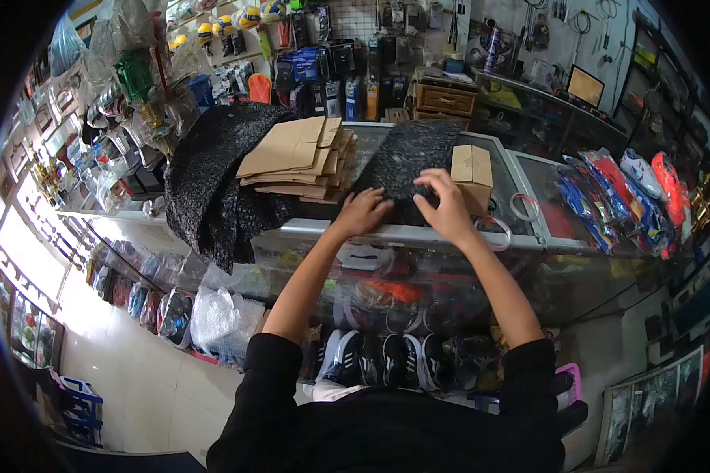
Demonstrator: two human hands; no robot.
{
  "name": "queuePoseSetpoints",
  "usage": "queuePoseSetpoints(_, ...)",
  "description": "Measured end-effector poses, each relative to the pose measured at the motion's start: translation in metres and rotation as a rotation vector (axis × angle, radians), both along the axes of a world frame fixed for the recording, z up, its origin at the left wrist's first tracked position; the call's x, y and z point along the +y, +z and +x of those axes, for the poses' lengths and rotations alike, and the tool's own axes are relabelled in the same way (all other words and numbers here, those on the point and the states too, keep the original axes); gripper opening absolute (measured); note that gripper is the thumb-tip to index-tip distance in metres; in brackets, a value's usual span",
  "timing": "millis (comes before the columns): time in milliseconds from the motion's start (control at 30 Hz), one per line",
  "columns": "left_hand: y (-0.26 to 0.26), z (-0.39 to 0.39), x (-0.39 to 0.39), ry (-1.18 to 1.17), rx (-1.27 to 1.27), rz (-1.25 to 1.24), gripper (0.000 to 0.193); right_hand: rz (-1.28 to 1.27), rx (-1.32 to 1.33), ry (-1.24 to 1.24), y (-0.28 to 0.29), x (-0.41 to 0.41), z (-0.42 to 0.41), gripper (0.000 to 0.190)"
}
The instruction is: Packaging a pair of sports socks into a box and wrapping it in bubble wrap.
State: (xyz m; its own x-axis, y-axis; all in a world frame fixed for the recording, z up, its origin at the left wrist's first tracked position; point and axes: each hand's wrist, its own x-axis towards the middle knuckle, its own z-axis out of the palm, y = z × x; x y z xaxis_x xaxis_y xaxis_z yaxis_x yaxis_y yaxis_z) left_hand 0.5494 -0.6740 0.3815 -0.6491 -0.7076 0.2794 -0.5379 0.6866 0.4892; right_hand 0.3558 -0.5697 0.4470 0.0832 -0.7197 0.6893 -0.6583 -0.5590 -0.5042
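A sheet of black bubble wrap [411,155] lies across the glass counter, between a stack of flattened cardboard boxes [293,155] and a small closed cardboard box [472,168]. My left hand [364,211] rests at the near left edge of the sheet, its fingers slightly bent; whether it pinches the edge is not clear. Over the sheet's near right part is my right hand [442,198], fingers apart and curved, close to the small box. More black bubble wrap [213,171] is heaped left of the stack and hangs over the counter's front edge.
Rolls of clear tape [524,207] lie right of the small box. Plastic-wrapped clothing [621,189] is piled farther right. The counter's metal front edge [414,234] runs before me, with shoes [402,358] below. Bagged trophies [136,130] stand at the left.
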Motion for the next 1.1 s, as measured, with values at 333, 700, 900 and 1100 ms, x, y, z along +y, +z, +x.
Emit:
queuePoseSetpoints(333,0.063,-0.008,0.032,0.07,0.359,0.332,0.052,0.221,-0.219,-0.086,-0.04,0.007,-0.011,0.045)
queuePoseSetpoints(700,0.023,-0.008,0.019,0.027,-0.286,0.143,0.067,0.094,-0.435,-0.075,-0.014,0.005,-0.019,0.072)
queuePoseSetpoints(900,0.024,-0.006,-0.001,0.083,-0.294,0.0,0.063,-0.271,0.255,-0.385,0.011,0.032,-0.022,0.049)
queuePoseSetpoints(1100,0.028,-0.025,0.013,-0.036,-0.149,-0.079,0.055,-0.146,0.508,-0.271,-0.029,0.031,-0.022,0.031)
